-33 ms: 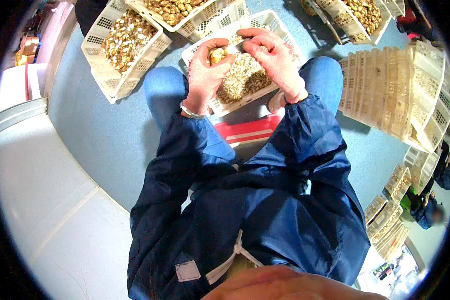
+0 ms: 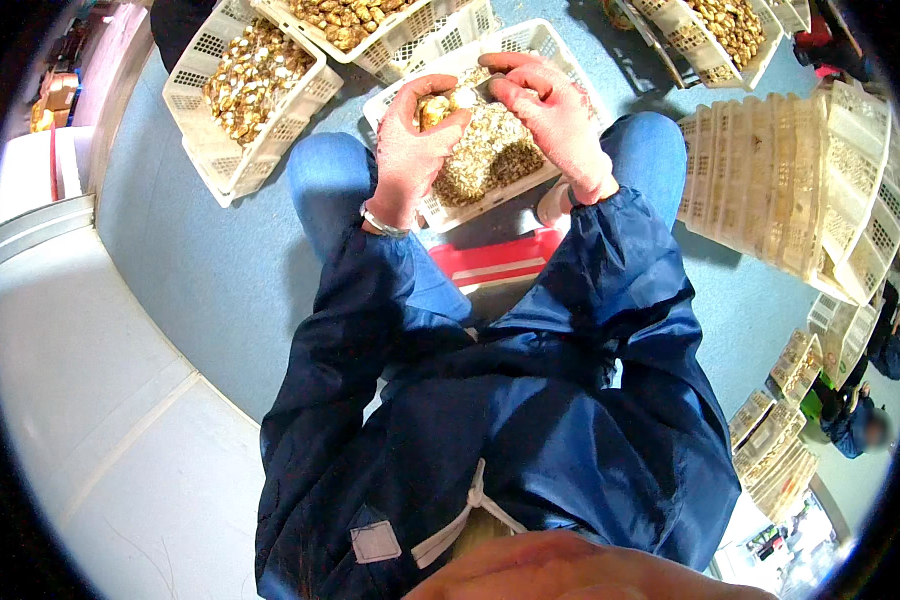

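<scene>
Crate (image 2: pixel 530 38) beneath left hand (image 2: pixel 407 160) and right hand (image 2: pixel 563 128) slants lengthwise away rightward, either grip's state unclear.

Blue floor (image 2: pixel 210 280) running through most of room, fisheye-curved. Lower left: broad white panel (image 2: pixel 130 430) with thin seams, unclear whether wall or low platform. Pale grey strip (image 2: pixel 40 235) along its upper edge. Far left: brown cardboard box (image 2: pixel 62 90). Right: tall stack of nested white plastic crates (image 2: pixel 755 180), shadow on floor beside it. Bright, whitish light; strong glare toward lower right.
</scene>
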A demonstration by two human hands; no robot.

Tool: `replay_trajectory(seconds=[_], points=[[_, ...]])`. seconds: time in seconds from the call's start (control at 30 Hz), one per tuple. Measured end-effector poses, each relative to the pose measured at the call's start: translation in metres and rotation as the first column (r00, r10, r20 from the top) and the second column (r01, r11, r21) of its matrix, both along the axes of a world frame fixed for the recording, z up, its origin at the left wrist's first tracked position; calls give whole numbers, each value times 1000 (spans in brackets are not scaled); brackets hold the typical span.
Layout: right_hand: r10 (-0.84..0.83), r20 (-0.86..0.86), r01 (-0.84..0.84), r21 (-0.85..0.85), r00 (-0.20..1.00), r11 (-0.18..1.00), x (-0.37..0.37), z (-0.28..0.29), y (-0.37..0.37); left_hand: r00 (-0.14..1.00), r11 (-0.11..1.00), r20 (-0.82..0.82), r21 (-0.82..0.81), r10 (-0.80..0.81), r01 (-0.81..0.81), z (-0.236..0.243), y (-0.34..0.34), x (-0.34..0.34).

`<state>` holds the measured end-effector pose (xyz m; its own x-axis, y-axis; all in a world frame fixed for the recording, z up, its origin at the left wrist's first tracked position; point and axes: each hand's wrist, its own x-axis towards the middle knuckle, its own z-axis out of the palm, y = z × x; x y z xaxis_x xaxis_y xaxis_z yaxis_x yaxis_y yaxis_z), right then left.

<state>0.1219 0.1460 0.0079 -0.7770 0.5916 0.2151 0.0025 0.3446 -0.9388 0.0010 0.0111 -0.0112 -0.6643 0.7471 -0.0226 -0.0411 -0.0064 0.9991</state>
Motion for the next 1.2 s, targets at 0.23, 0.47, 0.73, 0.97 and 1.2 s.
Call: replay_trajectory(seconds=[0.23,0.47,0.73,0.97,1.2], points=[[-9,4,9,-79,1000,997,1,3,-1,991,999,-132,-34,0,-5,13,-1,2],[-5,17,6,-88,1000,996,1,2,-1,964,1000,-267,3,9,-8,5,2,0],[-1,21,0,52,1000,999,-1,2,-5,751,995,-660,-44,35,-85,7,-1,0],[-8,7,8,13,1000,1000,-2,2,-3,716,994,-698,-58,27,-95,11,1,2],[12,-2,-12,-63,1000,998,3,7,-3,923,998,-383,-28,34,-48,1,2,-2]])
